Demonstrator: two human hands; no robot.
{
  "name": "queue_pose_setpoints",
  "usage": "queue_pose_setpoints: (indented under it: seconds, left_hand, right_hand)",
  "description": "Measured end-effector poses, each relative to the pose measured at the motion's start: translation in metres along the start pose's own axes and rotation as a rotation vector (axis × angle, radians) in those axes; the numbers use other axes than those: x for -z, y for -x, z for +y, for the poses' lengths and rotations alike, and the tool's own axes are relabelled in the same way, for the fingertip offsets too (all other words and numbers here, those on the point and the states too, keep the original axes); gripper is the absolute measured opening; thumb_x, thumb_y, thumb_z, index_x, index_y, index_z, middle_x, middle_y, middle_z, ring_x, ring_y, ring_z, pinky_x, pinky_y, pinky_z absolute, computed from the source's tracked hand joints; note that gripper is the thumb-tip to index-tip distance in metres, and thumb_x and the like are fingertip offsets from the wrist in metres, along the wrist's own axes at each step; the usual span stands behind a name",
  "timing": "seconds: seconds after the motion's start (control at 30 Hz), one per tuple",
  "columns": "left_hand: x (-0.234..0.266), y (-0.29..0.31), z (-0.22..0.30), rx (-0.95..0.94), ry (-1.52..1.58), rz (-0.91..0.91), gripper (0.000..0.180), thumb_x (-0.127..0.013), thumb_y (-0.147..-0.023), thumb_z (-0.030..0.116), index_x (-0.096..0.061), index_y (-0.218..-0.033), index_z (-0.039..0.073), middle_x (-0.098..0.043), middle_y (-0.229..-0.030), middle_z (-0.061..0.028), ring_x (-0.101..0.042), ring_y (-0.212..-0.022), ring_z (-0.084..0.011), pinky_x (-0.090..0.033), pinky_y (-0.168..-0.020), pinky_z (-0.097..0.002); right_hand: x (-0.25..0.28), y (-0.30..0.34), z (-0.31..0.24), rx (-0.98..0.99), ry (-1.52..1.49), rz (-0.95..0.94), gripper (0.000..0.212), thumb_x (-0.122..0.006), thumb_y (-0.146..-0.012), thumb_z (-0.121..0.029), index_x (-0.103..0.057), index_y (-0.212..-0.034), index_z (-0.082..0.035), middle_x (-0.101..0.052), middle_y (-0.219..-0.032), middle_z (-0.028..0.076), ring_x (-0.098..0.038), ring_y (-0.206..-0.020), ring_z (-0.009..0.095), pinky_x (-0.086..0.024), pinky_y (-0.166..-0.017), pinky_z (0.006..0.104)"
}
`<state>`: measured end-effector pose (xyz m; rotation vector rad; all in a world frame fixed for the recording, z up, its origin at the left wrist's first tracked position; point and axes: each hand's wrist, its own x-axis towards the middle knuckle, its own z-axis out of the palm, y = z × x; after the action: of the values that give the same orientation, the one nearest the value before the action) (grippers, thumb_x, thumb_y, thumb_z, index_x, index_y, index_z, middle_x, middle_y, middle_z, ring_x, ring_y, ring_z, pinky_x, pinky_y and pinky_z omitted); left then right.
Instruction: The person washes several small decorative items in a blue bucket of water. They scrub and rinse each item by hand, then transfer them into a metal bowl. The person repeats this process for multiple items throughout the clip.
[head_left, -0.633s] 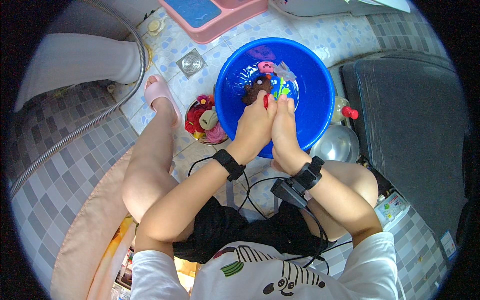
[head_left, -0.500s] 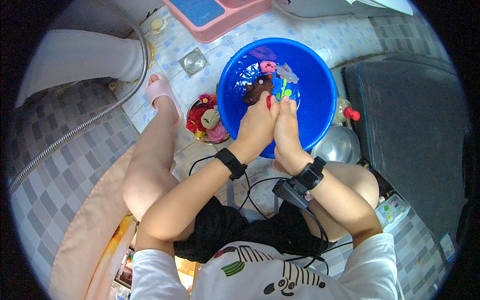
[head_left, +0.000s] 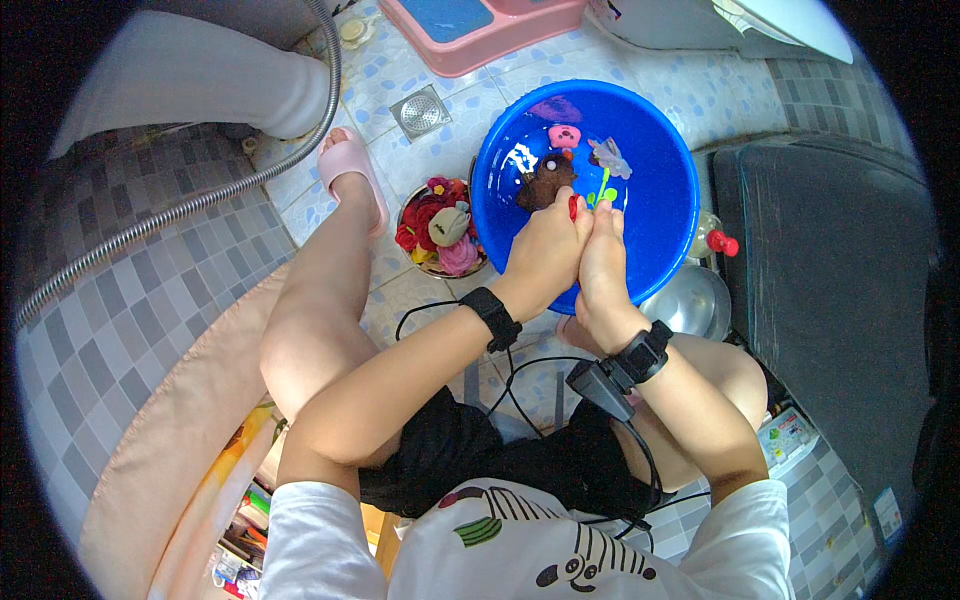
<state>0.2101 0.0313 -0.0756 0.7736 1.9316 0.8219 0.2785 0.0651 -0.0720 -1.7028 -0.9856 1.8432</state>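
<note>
Blue basin (head_left: 668, 220) on a tiled floor (head_left: 445, 160), holding a handful of small toys: a pink head (head_left: 564, 136) toward the far rim, a brown toy (head_left: 546, 183) left of centre, a translucent piece (head_left: 612, 158) toward the right rim, and a green sprig (head_left: 606, 188) just past the fingertips. Reaching in over the near rim, left hand (head_left: 543, 255) and right hand (head_left: 603, 262) pressed side by side. At the left fingertips, above the basin's middle, a red piece (head_left: 573, 207), apparently pinched between thumb and forefinger, mostly covered and of unclear shape. Pressed together against the left hand, the visible right fingers; the others tucked from view, with no telling whether closed on anything.

Close by the basin's left rim and partly hidden behind it, a flower bowl (head_left: 432, 271) packed with red, pink, yellow and whitish blooms. Off the right rim, a bottle (head_left: 706, 236) with a red top and, nearer the knee, a shiny steel bowl (head_left: 695, 305), partly blocked by the basin. Beyond the far rim, a pink tray (head_left: 520, 45) with a blue compartment, cut off at the top.
</note>
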Motion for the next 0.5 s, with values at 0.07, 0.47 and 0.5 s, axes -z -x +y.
queue_pose_setpoints:
  seconds: [0.07, 0.47, 0.5]
  left_hand:
    - [-0.0005, 0.0003, -0.0015, -0.015, 0.004, 0.012, 0.036, -0.040, -0.102, 0.033, -0.052, -0.102, 0.000, -0.065, -0.081, -0.0285, -0.064, -0.079, -0.0468, -0.050, -0.067, -0.0551]
    - [-0.0030, -0.0003, -0.0078, -0.016, 0.001, -0.010, 0.036, -0.040, -0.101, 0.033, -0.052, -0.099, 0.000, -0.065, -0.080, -0.0290, -0.064, -0.078, -0.0473, -0.050, -0.067, -0.0558]
    - [-0.0033, -0.0002, -0.0080, -0.019, 0.001, -0.009, 0.036, -0.040, -0.101, 0.033, -0.052, -0.098, 0.000, -0.065, -0.080, -0.0289, -0.064, -0.078, -0.0473, -0.050, -0.066, -0.0558]
  right_hand:
    - [-0.0004, 0.0007, 0.0000, -0.001, 0.003, 0.003, 0.032, -0.034, -0.107, -0.034, -0.048, -0.105, -0.006, -0.053, -0.098, 0.008, -0.052, -0.093, 0.018, -0.043, -0.087, 0.0343]
    - [0.0013, -0.0004, 0.0053, -0.038, -0.055, -0.015, 0.030, -0.033, -0.107, -0.034, -0.048, -0.107, -0.007, -0.055, -0.100, 0.007, -0.054, -0.093, 0.016, -0.044, -0.087, 0.0332]
    - [0.0019, -0.0005, 0.0060, -0.042, -0.066, -0.019, 0.030, -0.033, -0.107, -0.033, -0.048, -0.107, -0.007, -0.055, -0.101, 0.008, -0.054, -0.094, 0.017, -0.044, -0.088, 0.0334]
